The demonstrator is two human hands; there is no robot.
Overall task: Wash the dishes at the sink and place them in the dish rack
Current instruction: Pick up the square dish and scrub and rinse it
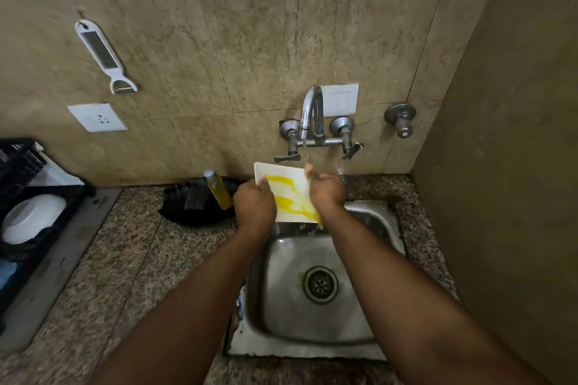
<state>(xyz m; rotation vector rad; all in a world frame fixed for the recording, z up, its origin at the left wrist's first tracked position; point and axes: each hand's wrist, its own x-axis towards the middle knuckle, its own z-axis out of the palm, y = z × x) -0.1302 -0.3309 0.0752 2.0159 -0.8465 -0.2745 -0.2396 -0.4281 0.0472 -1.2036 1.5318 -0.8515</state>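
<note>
A white square plate (289, 192) smeared with yellow streaks is held tilted over the back of the steel sink (272, 306). My left hand (255, 206) grips its left edge. My right hand (325, 189) lies against the plate's right side with its fingers straight, under the thin stream of water from the tap (311, 112). At the far left stands the black dish rack (37, 237) with a white bowl (31, 217) in it.
A black tray (194, 206) behind the sink's left holds a bottle of yellow dish soap (219, 189) and a dark scrub pad (194, 197). Speckled granite counter (125, 259) lies between rack and sink. A brown side wall (500, 166) stands close on the right.
</note>
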